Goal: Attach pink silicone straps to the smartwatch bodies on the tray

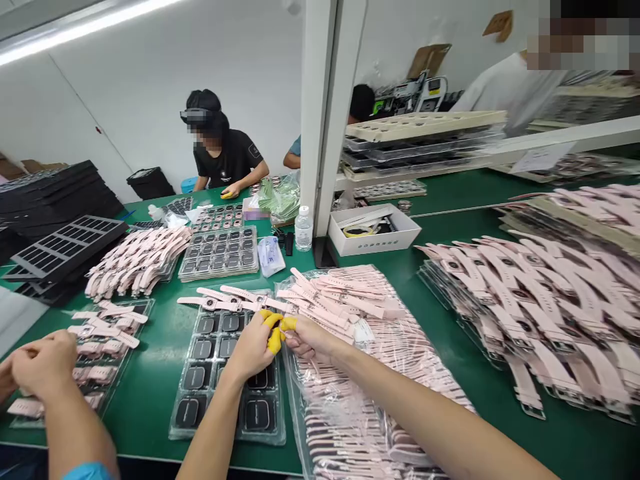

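Near the surface's front edge, the left hand and right hand met, yellow-capped fingers pinching something small over the watch-body tray; fitting a pink strap likely demanded careful alignment.

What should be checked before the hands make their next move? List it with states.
1. Left hand and right hand meet over the tray of watch bodies: ok.
2. Yellow finger cots on the fingertips: ok.
3. Part pinched between the fingertips: cannot tell, hidden.
4. Bag of pink straps beside the right hand: ok.
5. Row of assembled pink watches lying beyond the tray: ok.
6. Another person's hand stays apart at the far left: ok.
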A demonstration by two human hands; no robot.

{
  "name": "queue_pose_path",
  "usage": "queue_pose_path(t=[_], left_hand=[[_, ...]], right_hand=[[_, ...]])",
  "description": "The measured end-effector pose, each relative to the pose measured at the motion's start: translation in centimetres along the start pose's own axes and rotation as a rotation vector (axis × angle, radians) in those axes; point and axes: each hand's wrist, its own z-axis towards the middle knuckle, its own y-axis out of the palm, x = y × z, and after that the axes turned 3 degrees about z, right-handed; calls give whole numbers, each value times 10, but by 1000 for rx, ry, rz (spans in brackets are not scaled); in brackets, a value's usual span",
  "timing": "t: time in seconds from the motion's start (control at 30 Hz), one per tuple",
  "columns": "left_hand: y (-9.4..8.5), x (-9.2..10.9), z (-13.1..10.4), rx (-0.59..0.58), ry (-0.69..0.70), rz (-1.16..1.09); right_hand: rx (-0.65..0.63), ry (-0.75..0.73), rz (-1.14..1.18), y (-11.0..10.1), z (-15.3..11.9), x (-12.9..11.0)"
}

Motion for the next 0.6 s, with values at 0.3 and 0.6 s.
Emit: queue_pose_path(t=[0.3,0.6], left_hand=[[0,8,4,235,-213,-461],[-1,-5,10,731,-450,-808]], right_hand=[[-48,-218,77,2,-3,1],[-190,-99,-94,7,-8,-1]])
